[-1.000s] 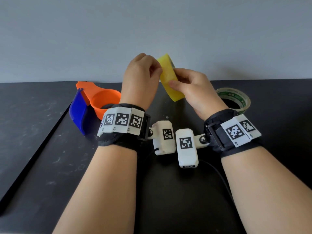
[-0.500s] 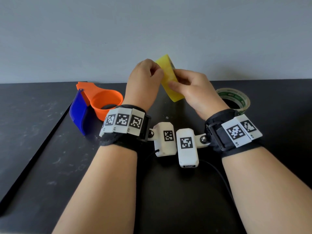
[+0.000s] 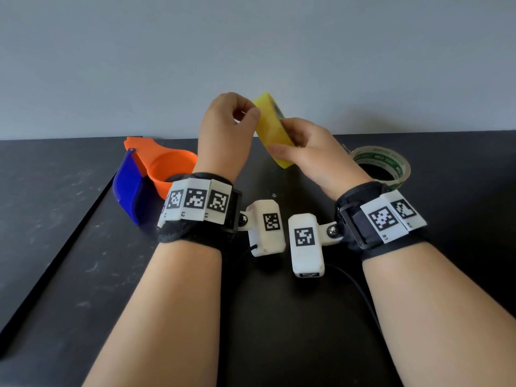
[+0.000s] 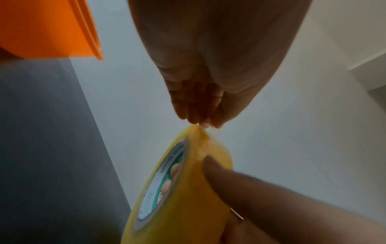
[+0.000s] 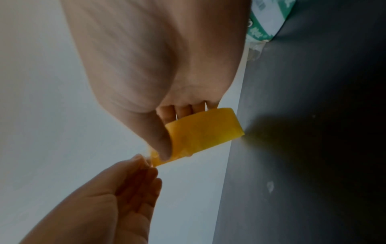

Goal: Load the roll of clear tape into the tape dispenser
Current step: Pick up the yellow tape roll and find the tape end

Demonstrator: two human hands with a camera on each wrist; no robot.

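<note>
A yellowish clear tape roll (image 3: 272, 135) is held on edge above the black table, in front of the wall. My right hand (image 3: 290, 138) grips it, thumb (image 4: 229, 181) on the outer face and fingers through the core. My left hand (image 3: 251, 115) pinches the loose tape end at the top of the roll (image 4: 188, 189), fingertips (image 4: 200, 122) pressed together. The right wrist view shows the roll (image 5: 204, 130) under my right hand (image 5: 167, 132), with my left hand (image 5: 144, 165) at its upper edge. The orange and blue tape dispenser (image 3: 167, 169) lies on the table to the left, behind my left wrist.
A second tape roll (image 3: 382, 166) with a green printed core lies flat at the right, behind my right wrist. The black table (image 3: 55, 247) has a seam running diagonally at the left. A black cable (image 3: 360, 291) trails under my right forearm.
My left hand has shifted a little to the left at the roll's top edge. The right hand and the roll have stayed almost where they were.
</note>
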